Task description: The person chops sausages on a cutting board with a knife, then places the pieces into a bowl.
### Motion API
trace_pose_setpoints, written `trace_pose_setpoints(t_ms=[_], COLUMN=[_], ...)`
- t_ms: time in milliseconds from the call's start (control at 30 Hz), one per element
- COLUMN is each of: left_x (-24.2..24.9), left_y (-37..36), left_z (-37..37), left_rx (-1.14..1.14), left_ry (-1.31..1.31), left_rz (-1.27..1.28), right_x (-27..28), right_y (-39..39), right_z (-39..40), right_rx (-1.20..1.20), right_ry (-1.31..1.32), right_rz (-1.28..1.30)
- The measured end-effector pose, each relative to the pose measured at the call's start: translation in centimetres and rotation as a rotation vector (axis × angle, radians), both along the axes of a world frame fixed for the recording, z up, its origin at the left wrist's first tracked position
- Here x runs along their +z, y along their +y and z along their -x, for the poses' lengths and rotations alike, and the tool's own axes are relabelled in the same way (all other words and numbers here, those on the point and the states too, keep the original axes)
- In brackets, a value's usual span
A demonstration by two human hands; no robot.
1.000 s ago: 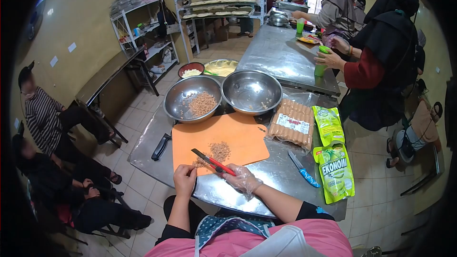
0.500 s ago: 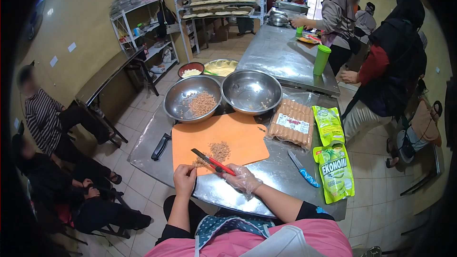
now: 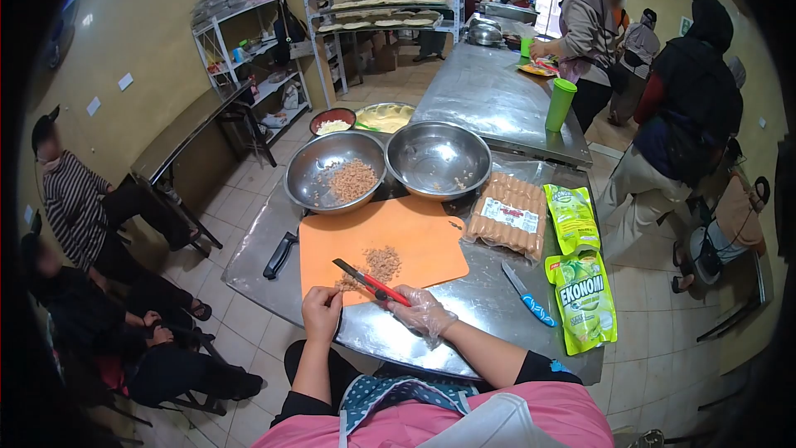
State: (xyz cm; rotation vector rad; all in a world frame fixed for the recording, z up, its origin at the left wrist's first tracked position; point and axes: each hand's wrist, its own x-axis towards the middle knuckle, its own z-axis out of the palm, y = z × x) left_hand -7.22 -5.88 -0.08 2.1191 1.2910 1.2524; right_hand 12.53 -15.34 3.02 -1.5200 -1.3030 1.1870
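Note:
My right hand (image 3: 421, 313), in a clear plastic glove, is closed on a red-handled knife (image 3: 383, 289). Its dark blade points up and left over the near edge of the orange cutting board (image 3: 431, 241). Beside the blade, my bare left hand (image 3: 322, 313) has its fingertips pinched together at the board's near edge; whatever they may hold is hidden. Finely chopped pinkish-brown sausage (image 3: 382, 264) lies in a small heap on the board, with more bits under the blade. Behind the board stand a metal bowl holding chopped pieces (image 3: 351, 181) and another metal bowl (image 3: 438, 153) with a few bits in it.
Right of the board lie a pack of sausages (image 3: 507, 214), a blue-handled knife (image 3: 531, 296) and green Ekonomi pouches (image 3: 580, 299). A black handle (image 3: 280, 255) lies at left. A green cup (image 3: 561, 105) stands on the farther table. People sit at left and stand at right.
My hands and the knife stay in place. At right, the person in dark clothes has turned and shifted away from the table. The seated person in stripes has lifted their head.

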Motion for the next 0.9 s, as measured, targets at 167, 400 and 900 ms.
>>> trace_pose_setpoints(t_ms=[167,400,900], left_x=[0.0,-0.1,-0.7], left_y=[-0.1,0.0,0.3], left_z=[0.0,0.1,0.1], left_rx=[-0.003,0.001,-0.009], left_ry=[-0.008,0.017,-0.013], left_rz=[0.001,0.005,-0.015], right_x=[-1.5,-1.2,-0.8], right_y=[0.3,0.3,0.1], right_z=[-0.1,-0.1,-0.1], right_rx=[0.003,0.006,0.000], right_ry=[0.018,0.029,0.057], right_rz=[-0.047,-0.024,-0.007])
